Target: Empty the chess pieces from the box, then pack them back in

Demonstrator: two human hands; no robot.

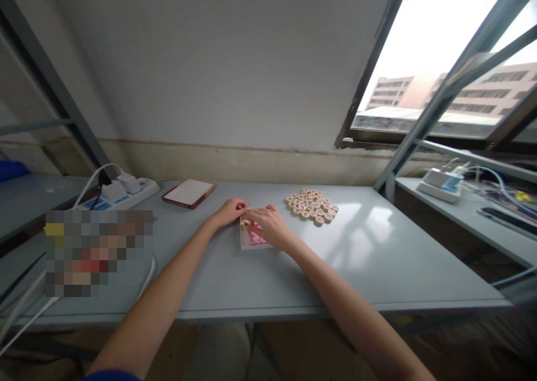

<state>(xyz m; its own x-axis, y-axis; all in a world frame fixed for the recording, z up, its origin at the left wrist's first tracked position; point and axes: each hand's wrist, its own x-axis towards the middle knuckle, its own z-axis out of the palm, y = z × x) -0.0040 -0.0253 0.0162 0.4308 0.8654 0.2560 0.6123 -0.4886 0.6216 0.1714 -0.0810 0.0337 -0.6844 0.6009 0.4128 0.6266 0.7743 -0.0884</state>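
Observation:
A shallow white box (250,249) stands on the desk in front of me, with a pink-and-white patterned sheet (257,237) inside. At its far left corner, my left hand (230,211) has its fingers curled and closed on the box. My right hand (271,224) reaches over the box from the right, covering much of it. A round Chinese chess piece (245,224) shows between its thumb and fingers, at the left side of the box. More Chinese chess pieces (311,205) lie loosely spread on the desk, to the right of my right hand.
A red-edged box lid (188,194) lies on the desk (260,286) at the back left. Farther left is a power strip (121,193) with plugs and cables, beside a blurred-out patch. Another power strip (440,184) rests on the right-hand desk. Metal frame posts flank both sides.

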